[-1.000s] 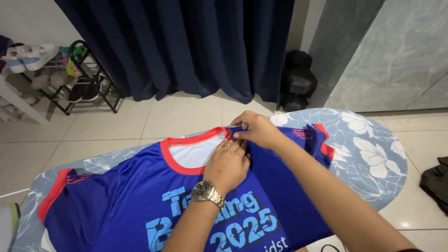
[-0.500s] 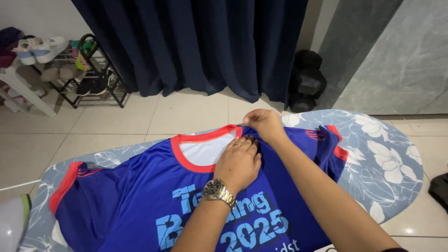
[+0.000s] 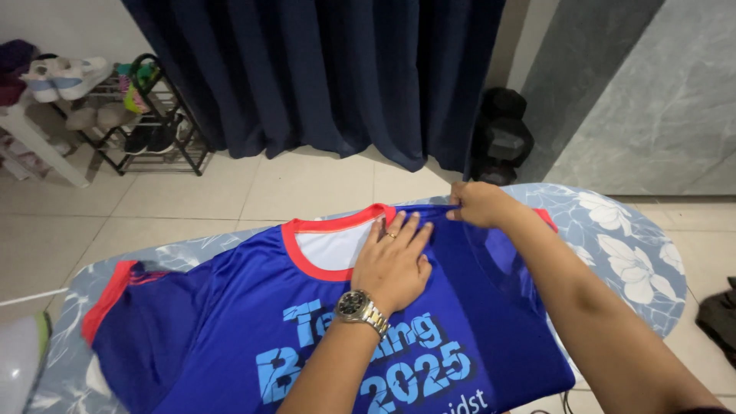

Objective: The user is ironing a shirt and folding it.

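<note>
Our left hand (image 3: pixel 395 261) lay flat, fingers spread, on the blue jersey (image 3: pixel 253 322). Our right hand (image 3: pixel 477 204), at two o'clock, seemingly pinched its shoulder seam. The floral ironing board (image 3: pixel 636 261) stood on tiled floor (image 3: pixel 307 188).

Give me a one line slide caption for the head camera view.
Left hand flat on a blue jersey beside its red collar, right hand pinching the shoulder seam, on a floral ironing board.

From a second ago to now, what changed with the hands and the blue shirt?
The right hand, pinching the shoulder seam of the blue red-collared jersey, slid rightward away from the collar, pulling the fabric taut. The left hand, with its metal wristwatch, stayed flat below the collar. The floral ironing board is unchanged.
</note>
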